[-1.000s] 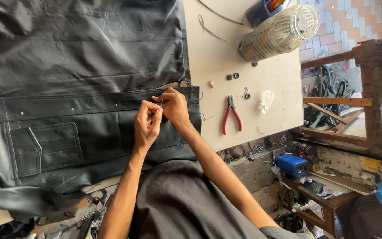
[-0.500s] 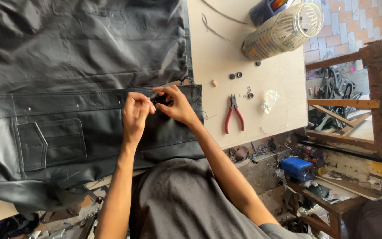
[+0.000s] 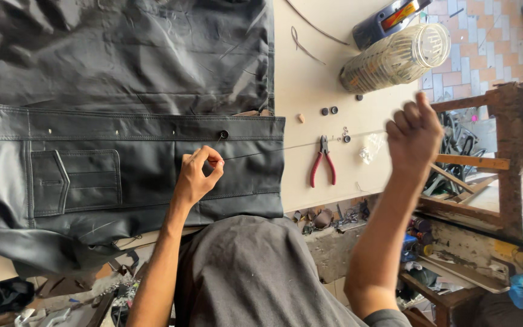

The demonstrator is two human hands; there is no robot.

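Thread (image 3: 298, 145): we see it taut now, running from the button (image 3: 223, 134) on the black leather jacket (image 3: 122, 151).
Left hand (image 3: 198, 175): fingers pinched on it still.
Right hand (image 3: 416, 130): closed on its end, pulled far right since earlier, past the red pliers (image 3: 322, 162).

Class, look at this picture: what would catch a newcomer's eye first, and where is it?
A big black leather jacket covers the table's left side. The left hand pinches a thread near a button, while the right hand pulls it taut, out past the red pliers.
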